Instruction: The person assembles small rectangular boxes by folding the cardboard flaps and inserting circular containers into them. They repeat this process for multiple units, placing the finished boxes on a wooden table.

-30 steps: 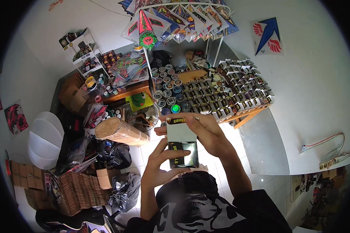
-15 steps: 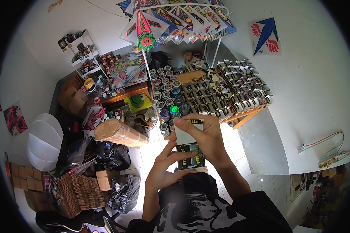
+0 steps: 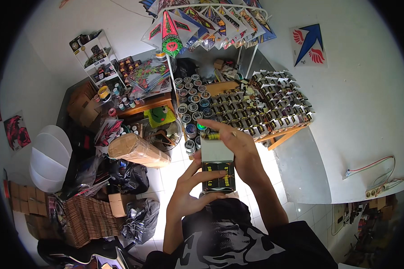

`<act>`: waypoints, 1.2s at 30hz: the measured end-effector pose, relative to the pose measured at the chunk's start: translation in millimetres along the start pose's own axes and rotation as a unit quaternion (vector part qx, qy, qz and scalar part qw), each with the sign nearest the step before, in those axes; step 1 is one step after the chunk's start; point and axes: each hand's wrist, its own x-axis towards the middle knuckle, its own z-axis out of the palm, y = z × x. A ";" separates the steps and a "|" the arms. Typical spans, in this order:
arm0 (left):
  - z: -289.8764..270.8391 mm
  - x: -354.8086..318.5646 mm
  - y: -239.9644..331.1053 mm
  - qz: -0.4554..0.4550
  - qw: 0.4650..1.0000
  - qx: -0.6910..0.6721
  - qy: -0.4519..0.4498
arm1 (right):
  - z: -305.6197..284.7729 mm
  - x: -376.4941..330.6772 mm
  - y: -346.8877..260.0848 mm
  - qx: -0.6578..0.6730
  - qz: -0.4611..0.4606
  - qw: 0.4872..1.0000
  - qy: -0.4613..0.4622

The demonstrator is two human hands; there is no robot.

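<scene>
In front of my chest is a small black cardboard box (image 3: 218,183) with yellow lettering, its pale flap (image 3: 217,151) standing up on the far side. My left hand (image 3: 183,196) grips the box from the left, with fingers across its face and the thumb along the near edge. Curved over the flap from the right, my right hand (image 3: 243,152) holds the far end, one digit reaching past the flap's top edge. Some of its fingers are hidden behind the flap. What lies inside the box cannot be made out.
Beyond my hands, a table bears rows of round spools (image 3: 193,107) and many open small boxes (image 3: 238,112). Packaged kites (image 3: 211,22) hang from a white rack above. A taped carton roll (image 3: 137,150) and black plastic bags (image 3: 141,219) stand to the left.
My right hand has shifted up along the flap; its leading digit now extends past the top edge instead of pressing on the flap's face. My left hand keeps its grip.
</scene>
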 end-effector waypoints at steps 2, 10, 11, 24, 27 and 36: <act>1.9 -3.3 -1.1 -0.019 1.000 0.011 -0.013 | -5.9 -0.1 4.9 -0.122 -0.030 0.992 -0.005; 6.0 -5.2 1.6 -0.020 1.000 0.006 -0.005 | -3.4 -2.9 3.5 -0.131 -0.021 0.991 0.001; 4.5 -4.4 2.4 -0.011 1.000 0.013 -0.005 | -4.6 -2.4 6.3 -0.131 -0.038 0.991 0.001; -0.1 2.7 16.8 0.009 0.999 0.006 0.042 | -12.7 -18.3 1.2 -0.110 -0.150 0.981 0.049; 2.7 3.2 18.1 -0.009 0.998 -0.023 0.061 | -19.0 -23.1 0.9 -0.113 -0.176 0.977 0.048; -3.9 -3.9 3.9 0.046 0.998 -0.026 0.046 | -25.3 -24.2 4.2 -0.081 -0.225 0.971 0.025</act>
